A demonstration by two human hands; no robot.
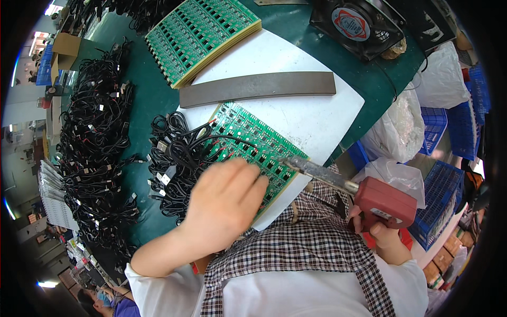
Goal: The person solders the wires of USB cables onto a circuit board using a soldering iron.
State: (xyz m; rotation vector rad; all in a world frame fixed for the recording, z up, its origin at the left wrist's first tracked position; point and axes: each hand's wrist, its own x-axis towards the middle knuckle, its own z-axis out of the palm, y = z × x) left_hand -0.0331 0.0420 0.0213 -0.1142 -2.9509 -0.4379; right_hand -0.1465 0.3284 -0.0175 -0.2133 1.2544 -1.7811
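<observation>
A green circuit board panel [264, 132] lies on a white sheet [317, 113] in front of me. Over its near left part is my left hand [224, 203], fingers curled downward and pressed together; whatever they pinch is hidden beneath them. A bunch of black USB cables [174, 153] lies beside that hand, several thin ends reaching onto the board. My right hand [383, 235] is wrapped around the handle of a dark red soldering gun [385, 202]. The gun's long metal tip points left, at or just above the board's right part; contact cannot be told.
A dark grey bar [259, 87] lies across the sheet, beyond the board. Stacked green panels [206, 37] stand at the back, a black fan [359, 26] at the back right. A long cable heap [97, 127] covers the left. Blue crates [438, 195] and plastic bags [396, 127] are at right.
</observation>
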